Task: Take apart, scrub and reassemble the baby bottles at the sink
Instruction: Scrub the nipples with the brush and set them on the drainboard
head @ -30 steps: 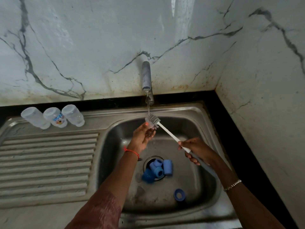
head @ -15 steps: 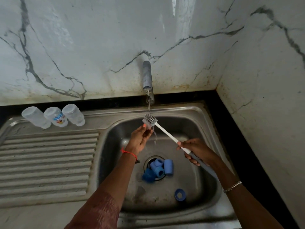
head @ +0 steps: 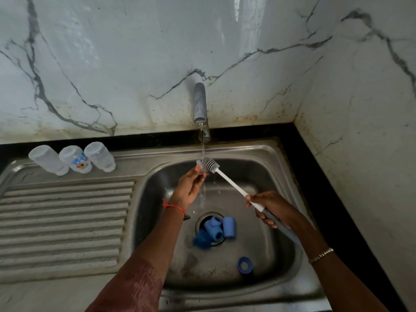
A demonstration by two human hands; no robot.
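Steel sink: three clear bottle bodies in row at drainboard back edge; blue caps heaped over drain; blue ring nearby in basin.

A red thread circles the left wrist, a mottled maroon sleeve covers the arm above it, orange polish shows on the left hand, and a slim metal bracelet rings the right wrist.

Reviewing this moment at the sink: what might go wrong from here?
The small clear piece, pinched in the left hand under the running tap, may slip as the brush in the right hand works against it. The blue caps piled over the drain may slow draining.
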